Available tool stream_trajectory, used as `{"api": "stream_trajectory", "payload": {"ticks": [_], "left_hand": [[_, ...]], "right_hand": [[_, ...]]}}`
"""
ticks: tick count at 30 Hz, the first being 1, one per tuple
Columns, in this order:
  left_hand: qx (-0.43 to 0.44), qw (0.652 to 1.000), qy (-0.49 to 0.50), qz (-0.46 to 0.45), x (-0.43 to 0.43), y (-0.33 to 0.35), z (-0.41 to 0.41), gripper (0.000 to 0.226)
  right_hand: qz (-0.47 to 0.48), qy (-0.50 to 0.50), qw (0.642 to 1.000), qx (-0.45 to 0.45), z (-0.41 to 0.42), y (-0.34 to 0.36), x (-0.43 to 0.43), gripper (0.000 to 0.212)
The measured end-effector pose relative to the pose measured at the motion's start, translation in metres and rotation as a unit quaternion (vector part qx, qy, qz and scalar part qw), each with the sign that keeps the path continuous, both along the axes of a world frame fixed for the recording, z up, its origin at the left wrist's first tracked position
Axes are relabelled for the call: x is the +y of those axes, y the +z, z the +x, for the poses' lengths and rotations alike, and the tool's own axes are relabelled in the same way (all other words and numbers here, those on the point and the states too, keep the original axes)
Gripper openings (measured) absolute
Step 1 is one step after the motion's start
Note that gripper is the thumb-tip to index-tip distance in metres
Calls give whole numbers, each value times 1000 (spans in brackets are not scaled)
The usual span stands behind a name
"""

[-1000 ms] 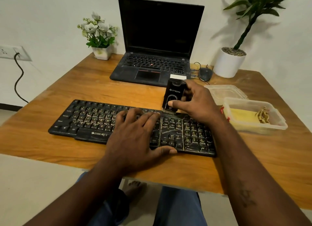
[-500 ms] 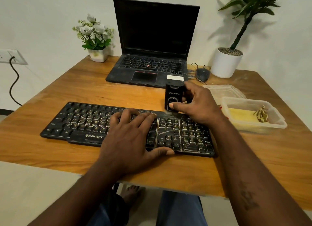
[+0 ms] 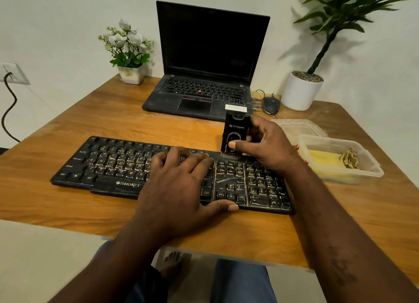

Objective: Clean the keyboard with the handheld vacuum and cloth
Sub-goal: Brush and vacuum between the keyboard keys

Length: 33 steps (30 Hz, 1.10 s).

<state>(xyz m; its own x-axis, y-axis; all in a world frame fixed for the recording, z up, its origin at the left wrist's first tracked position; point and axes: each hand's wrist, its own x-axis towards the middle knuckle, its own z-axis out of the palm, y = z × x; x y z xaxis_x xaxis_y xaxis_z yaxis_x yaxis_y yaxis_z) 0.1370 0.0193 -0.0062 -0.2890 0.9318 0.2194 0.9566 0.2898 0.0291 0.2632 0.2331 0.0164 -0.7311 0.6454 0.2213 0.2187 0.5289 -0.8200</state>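
My right hand point(image 3: 269, 146) stands the handheld vacuum point(image 3: 235, 130) on the far edge of the black keyboard point(image 3: 108, 164), and my left hand point(image 3: 179, 182) lies on the keys.

I grip the small black vacuum upright, fingers curled round its right side and thumb on its front, with its brush end touching the keyboard's far edge, right of the middle. My left hand is flat, fingers straight and spread over the middle keys, thumb along the near edge. The dusty keyboard lies across the near part of the wooden table point(image 3: 68, 207). The yellow cloth point(image 3: 324, 160) sits in a clear plastic container point(image 3: 371, 166) just right of the keyboard, with its lid point(image 3: 299, 127) beyond it. At the far side stand an open laptop point(image 3: 204, 53), a mouse point(image 3: 271, 104), a pot of white flowers point(image 3: 131, 75) on the left and a potted plant point(image 3: 299, 92) on the right.
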Motion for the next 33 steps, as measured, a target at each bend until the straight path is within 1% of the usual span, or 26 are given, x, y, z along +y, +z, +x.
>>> {"api": "stream_trajectory", "payload": {"ticks": [3,7,10,12,15,18,20,22,24,26,27,29,31,33], "left_hand": [[-3,1000,-4,4,0,0,-1,116],[5,1000,-3,-4,2,1,-3,115],[-2,1000,0,-3,2,2,-2,115],[0,1000,3,-7,2,1,-2,115],[-4,1000,1,-5,3,4,-3,116],[-17,1000,-14,-7,3,8,-7,112],[-67,997,-32,21,8,16,-16,96],[-117,992,-20,28,24,28,-31,68],[-104,994,14,-4,48,39,-48,39],[-94,994,16,-45,71,45,-60,22],[-118,991,2,-69,81,46,-64,19],[-187,976,-27,-107,98,45,-71,22],[-256,956,-33,-139,110,47,-77,19],[-301,938,-36,-169,118,50,-80,14]], "right_hand": [[11,-10,1000,-1,1,2,3,60],[-9,39,999,-11,1,1,1,55],[11,22,1000,3,1,2,1,53],[20,17,1000,15,2,3,3,55],[-7,58,998,3,5,3,5,60],[-3,41,999,-4,14,6,15,65],[-10,34,999,5,18,7,19,65],[-17,42,999,10,15,6,15,61],[-3,58,998,9,6,3,8,56],[14,65,998,2,2,1,7,55],[9,62,998,1,4,2,10,56],[-8,52,999,2,15,5,19,59],[-18,51,999,6,22,7,24,59],[-22,53,998,19,16,5,17,57]]}}
